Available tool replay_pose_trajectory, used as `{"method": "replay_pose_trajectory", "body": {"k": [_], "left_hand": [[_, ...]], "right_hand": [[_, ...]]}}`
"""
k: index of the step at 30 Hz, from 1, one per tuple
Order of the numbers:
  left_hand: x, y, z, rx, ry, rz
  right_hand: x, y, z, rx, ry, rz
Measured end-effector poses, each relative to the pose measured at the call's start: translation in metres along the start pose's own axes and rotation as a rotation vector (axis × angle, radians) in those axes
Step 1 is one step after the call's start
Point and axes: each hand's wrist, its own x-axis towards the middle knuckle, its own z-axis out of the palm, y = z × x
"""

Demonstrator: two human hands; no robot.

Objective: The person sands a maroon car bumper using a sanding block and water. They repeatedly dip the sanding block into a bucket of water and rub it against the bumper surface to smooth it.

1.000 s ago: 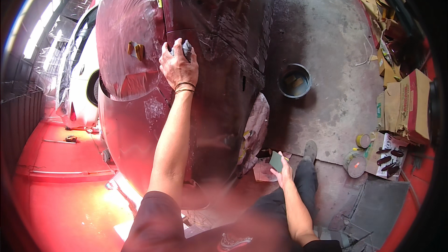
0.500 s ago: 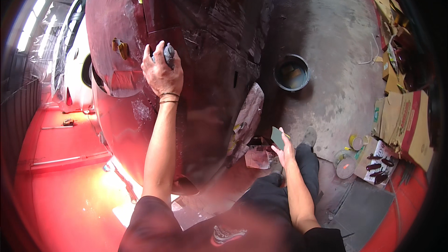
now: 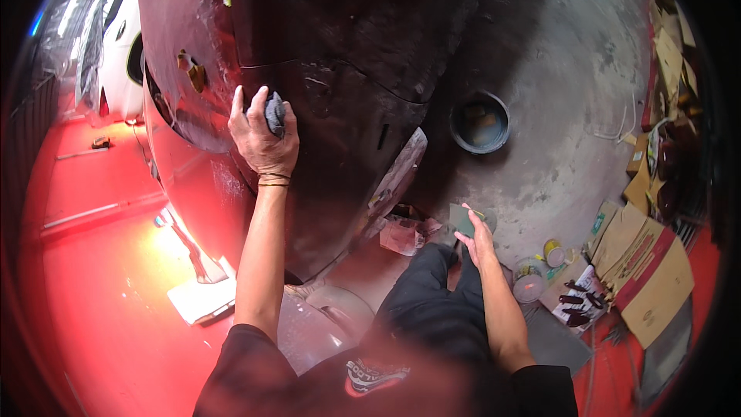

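Probably a car body workshop: a dark red car body (image 3: 324, 69), paint cans (image 3: 553, 252), red floor (image 3: 93, 278).

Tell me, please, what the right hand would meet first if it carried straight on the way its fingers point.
Probably the dark red car body: the right hand, holding a small dark pad, points up-left toward its lower edge, though depth is unclear.

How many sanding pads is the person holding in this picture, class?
2: a grey pad pressed by the left hand against the dark red car body, and a dark green pad in the right hand. Others may be hidden.
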Motion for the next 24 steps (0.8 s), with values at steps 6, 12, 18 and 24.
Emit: {"method": "replay_pose_trajectory", "body": {"k": [6, 12, 18, 24], "left_hand": [[0.002, 0.004, 0.0, -0.026, 0.016, -0.018], [0.007, 0.015, 0.013, -0.023, 0.082, -0.102], [-0.003, 0.023, 0.023, -0.006, 0.157, -0.223], [-0.013, 0.024, 0.038, 0.083, 0.295, -0.369]], "right_hand": [[-0.016, -0.067, -0.008, -0.28, 0.027, 0.024], [0.047, -0.141, -0.019, -0.545, 0.104, -0.047], [0.142, -0.176, -0.045, -0.796, 0.082, -0.031], [0.284, -0.183, -0.097, -1.365, -0.169, -0.312]]}}
